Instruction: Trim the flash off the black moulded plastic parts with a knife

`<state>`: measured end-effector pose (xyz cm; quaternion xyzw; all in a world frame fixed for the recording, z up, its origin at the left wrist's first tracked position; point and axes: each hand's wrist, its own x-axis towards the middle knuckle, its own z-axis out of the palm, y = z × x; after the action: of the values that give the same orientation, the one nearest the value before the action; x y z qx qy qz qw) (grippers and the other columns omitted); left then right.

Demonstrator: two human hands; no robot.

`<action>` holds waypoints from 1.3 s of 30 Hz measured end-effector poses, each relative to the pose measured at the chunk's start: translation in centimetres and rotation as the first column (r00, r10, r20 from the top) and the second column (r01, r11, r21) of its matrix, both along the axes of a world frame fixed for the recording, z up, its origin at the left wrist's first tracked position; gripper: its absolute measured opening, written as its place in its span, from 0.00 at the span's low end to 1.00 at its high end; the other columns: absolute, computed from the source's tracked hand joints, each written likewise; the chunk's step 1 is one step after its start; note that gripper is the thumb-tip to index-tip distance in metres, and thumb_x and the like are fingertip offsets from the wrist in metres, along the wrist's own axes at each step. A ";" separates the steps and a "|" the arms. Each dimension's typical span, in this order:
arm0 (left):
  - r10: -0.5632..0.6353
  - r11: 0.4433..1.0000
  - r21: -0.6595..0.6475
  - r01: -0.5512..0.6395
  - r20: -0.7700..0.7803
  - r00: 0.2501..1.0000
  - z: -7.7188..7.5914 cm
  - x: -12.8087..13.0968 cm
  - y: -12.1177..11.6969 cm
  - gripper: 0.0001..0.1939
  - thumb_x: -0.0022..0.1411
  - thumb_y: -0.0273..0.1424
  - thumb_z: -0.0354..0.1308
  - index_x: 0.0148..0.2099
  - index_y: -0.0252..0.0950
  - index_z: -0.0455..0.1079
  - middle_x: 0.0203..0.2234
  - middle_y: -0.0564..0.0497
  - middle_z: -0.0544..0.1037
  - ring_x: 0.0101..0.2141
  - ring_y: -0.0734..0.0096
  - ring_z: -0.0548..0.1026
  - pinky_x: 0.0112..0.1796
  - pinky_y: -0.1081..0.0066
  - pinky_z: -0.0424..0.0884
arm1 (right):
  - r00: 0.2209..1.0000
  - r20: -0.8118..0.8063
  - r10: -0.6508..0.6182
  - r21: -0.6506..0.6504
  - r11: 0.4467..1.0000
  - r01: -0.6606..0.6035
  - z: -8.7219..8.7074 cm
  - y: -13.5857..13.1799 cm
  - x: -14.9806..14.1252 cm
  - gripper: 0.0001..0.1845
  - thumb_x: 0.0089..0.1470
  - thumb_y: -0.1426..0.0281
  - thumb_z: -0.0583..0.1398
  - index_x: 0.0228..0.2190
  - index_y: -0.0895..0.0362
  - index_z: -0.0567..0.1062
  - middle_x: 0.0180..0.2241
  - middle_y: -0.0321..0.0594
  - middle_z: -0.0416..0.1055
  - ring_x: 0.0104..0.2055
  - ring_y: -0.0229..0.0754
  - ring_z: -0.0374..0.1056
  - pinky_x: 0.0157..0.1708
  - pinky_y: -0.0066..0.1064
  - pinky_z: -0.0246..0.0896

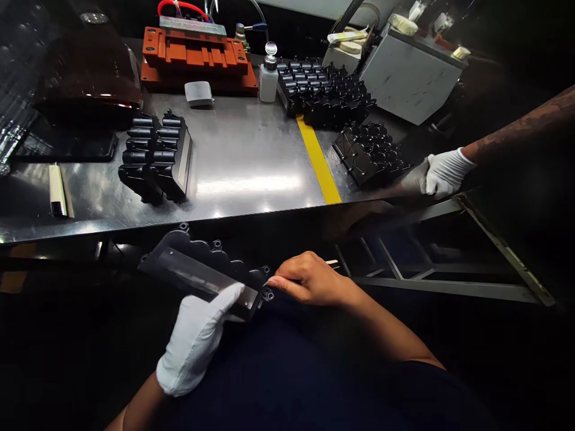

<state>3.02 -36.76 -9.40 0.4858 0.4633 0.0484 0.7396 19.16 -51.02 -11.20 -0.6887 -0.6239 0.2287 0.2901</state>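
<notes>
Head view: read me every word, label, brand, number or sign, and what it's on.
No text can be read anywhere.
Black housing in the left hand: pale strip blurred, nothing legible.
Pump bottle: nothing legible.
Gray box: small dark marks, too unclear to read.
Yellow tape: plain.

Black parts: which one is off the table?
The black part in the gloved left hand; the other black parts sit on the shiny table.

Cannot see most fingers of the left hand point(191, 341) behind the black housing point(197, 269), below-left of the yellow tape strip point(318, 158), nor most of the thin tool point(332, 262) inside the right hand point(314, 278). Partly blurred, right of the strip: a co-worker's gloved hand point(444, 173). Cut off, far left: clear plastic point(13, 114).
</notes>
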 end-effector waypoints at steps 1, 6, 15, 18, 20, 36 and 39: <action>-0.056 0.998 -0.037 0.057 0.011 0.998 0.0 0.0 0.2 0.09 0.47 0.33 0.70 0.31 0.32 0.78 0.26 0.50 0.81 0.28 0.64 0.78 0.29 0.72 0.77 | 0.986 -0.063 0.154 -0.039 0.987 -0.156 0.5 -0.2 0.5 0.18 0.62 0.64 0.56 0.24 0.58 0.76 0.22 0.36 0.74 0.23 0.32 0.68 0.24 0.23 0.55; -0.155 0.926 -0.327 0.189 0.130 0.979 -0.3 0.2 0.7 0.15 0.54 0.32 0.66 0.44 0.34 0.76 0.33 0.47 0.81 0.28 0.68 0.77 0.23 0.76 0.72 | 0.956 -0.004 0.292 -0.026 0.956 -0.292 2.5 -0.4 2.2 0.17 0.63 0.65 0.55 0.27 0.59 0.76 0.22 0.38 0.73 0.25 0.34 0.67 0.26 0.25 0.55; -0.123 0.878 -0.456 0.148 0.083 0.989 -1.3 0.5 0.7 0.11 0.54 0.30 0.66 0.40 0.31 0.76 0.23 0.50 0.77 0.22 0.76 0.72 0.19 0.82 0.66 | 0.944 0.232 0.232 -0.037 0.972 -0.230 2.0 0.2 2.1 0.22 0.64 0.62 0.53 0.21 0.59 0.70 0.18 0.35 0.65 0.21 0.33 0.59 0.23 0.27 0.47; -0.131 0.872 -0.464 0.156 0.085 0.988 -1.4 0.4 0.8 0.13 0.55 0.31 0.65 0.43 0.32 0.75 0.23 0.51 0.77 0.21 0.77 0.72 0.19 0.81 0.66 | 0.948 0.214 0.236 -0.058 0.972 -0.229 1.9 0.2 2.2 0.23 0.64 0.62 0.52 0.21 0.59 0.70 0.18 0.35 0.65 0.21 0.33 0.59 0.23 0.27 0.46; -0.139 0.870 -0.465 0.164 0.087 0.986 -1.5 0.4 0.7 0.14 0.55 0.32 0.65 0.44 0.32 0.75 0.23 0.51 0.77 0.22 0.77 0.72 0.19 0.81 0.66 | 0.950 0.193 0.247 -0.083 0.968 -0.236 1.9 0.3 2.3 0.23 0.64 0.62 0.52 0.21 0.59 0.70 0.19 0.36 0.66 0.21 0.33 0.59 0.24 0.27 0.46; -0.071 0.770 -0.619 0.154 0.157 0.985 -0.5 1.1 1.8 0.08 0.60 0.27 0.58 0.28 0.32 0.72 0.18 0.51 0.74 0.18 0.75 0.72 0.22 0.77 0.72 | 0.980 0.157 0.123 0.388 0.905 -0.175 1.2 -0.5 1.9 0.21 0.54 0.57 0.63 0.42 0.62 0.75 0.40 0.50 0.76 0.37 0.39 0.75 0.30 0.23 0.67; -0.214 0.777 -0.547 0.312 0.236 0.948 -0.2 0.9 1.6 0.16 0.60 0.42 0.58 0.34 0.32 0.75 0.15 0.51 0.73 0.14 0.74 0.70 0.15 0.77 0.67 | 0.969 0.199 0.149 0.432 0.874 -0.223 1.0 0.4 1.5 0.24 0.54 0.58 0.63 0.48 0.59 0.72 0.45 0.48 0.76 0.42 0.40 0.75 0.36 0.23 0.71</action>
<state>3.88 -35.18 -9.59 0.2929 0.3221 -0.1594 0.8860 20.65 -50.66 -10.21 -0.5549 -0.7445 0.0489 0.3679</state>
